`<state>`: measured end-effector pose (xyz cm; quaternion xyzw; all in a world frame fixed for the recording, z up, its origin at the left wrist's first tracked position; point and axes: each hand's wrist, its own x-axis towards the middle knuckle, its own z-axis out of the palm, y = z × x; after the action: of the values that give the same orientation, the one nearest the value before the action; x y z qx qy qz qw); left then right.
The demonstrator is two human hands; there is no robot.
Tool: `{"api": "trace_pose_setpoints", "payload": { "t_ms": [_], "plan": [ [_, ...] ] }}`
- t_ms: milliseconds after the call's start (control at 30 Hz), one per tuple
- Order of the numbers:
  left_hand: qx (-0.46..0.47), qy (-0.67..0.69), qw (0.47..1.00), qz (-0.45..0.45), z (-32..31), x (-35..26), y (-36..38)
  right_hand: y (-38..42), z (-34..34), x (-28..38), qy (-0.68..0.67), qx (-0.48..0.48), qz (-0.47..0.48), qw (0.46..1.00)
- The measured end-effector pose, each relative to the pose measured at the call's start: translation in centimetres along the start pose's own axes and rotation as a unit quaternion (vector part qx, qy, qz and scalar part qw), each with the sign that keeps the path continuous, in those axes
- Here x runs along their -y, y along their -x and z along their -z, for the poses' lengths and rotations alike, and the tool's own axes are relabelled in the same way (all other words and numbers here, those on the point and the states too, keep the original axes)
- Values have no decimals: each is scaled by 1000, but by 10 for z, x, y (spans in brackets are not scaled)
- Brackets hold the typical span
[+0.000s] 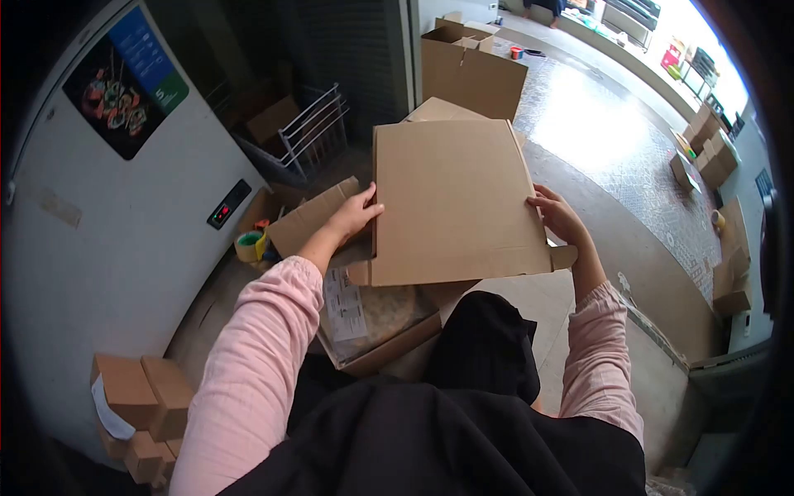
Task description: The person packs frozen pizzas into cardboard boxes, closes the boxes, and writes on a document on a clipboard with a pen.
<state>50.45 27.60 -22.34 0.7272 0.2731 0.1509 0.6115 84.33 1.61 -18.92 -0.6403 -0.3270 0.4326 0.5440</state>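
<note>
We hold a flat, unfolded brown cardboard box blank (453, 202) up in front of us, at about 12 o'clock from our lap, so we judge the step in hand to be squaring the sheet up. The next move likely calls for a firm grip on both side edges. Our left hand (356, 213) pinches the left edge at 9 o'clock, fingers grasping the board; our right hand (561, 217) clasps the right edge at 3 o'clock. Both pink-sleeved forearms reach forward, elbows bent. An open cardboard carton (380, 326) sits below, at 6 o'clock.
</note>
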Motion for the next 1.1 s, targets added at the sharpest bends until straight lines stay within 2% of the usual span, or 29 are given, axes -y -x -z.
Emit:
{"api": "trace_pose_setpoints", "payload": {
  "t_ms": [33,100,167,233,267,300,333,367,433,567,600,633,667,700,767,800,833,867,900,933,1033,1100],
  "plan": [
    [6,-6,1000,-4,2,-6,4,-5,11,4,-4,-7,5,1000],
    [-21,-43,997,59,-2,-17,25,-11,41,3,33,1,-54,998],
    [-14,-69,987,147,9,-9,41,10,56,16,203,-100,1,974],
    [-7,-50,979,198,10,-6,72,52,37,37,333,-169,83,924],
    [-2,-52,978,203,7,-2,86,71,23,38,330,-170,77,925],
    [-8,30,981,193,5,1,100,93,9,36,467,-207,120,851],
    [-16,114,977,180,2,2,112,115,-7,35,592,-237,162,753],
    [-15,115,977,180,-4,-2,124,133,-25,36,613,-225,175,737],
    [-44,187,977,93,-19,-15,143,160,-55,28,622,-207,124,745],
    [-30,291,952,86,-34,-1,152,155,-55,-7,581,-201,172,769],
    [-48,346,935,57,-40,-5,151,149,-51,-7,537,-217,152,801],
    [-51,347,935,56,-43,-11,147,142,-46,-8,490,-231,131,830],
    [-76,348,934,28,-44,-18,141,133,-45,-9,485,-247,200,815],
    [-102,350,931,0,-45,-24,134,127,-43,-8,486,-244,200,815],
    [-77,452,889,-3,-40,-61,124,116,-44,7,302,-289,216,883],
    [-80,455,887,-1,-39,-78,120,113,-41,14,341,-314,250,850],
    [-87,459,884,-6,-38,-95,116,110,-39,21,344,-311,249,850],
    [-92,463,881,-13,-39,-103,114,108,-37,27,349,-331,197,854],
    [-92,465,880,-15,-40,-104,115,108,-36,32,351,-350,145,856],
    [-102,449,887,-12,-41,-103,115,109,-36,33,353,-349,148,855],
    [-134,395,909,1,-46,-86,122,113,-37,20,441,-369,141,806],
    [-213,337,915,63,-58,-71,131,115,-42,6,445,-367,130,806]
  ]
}}
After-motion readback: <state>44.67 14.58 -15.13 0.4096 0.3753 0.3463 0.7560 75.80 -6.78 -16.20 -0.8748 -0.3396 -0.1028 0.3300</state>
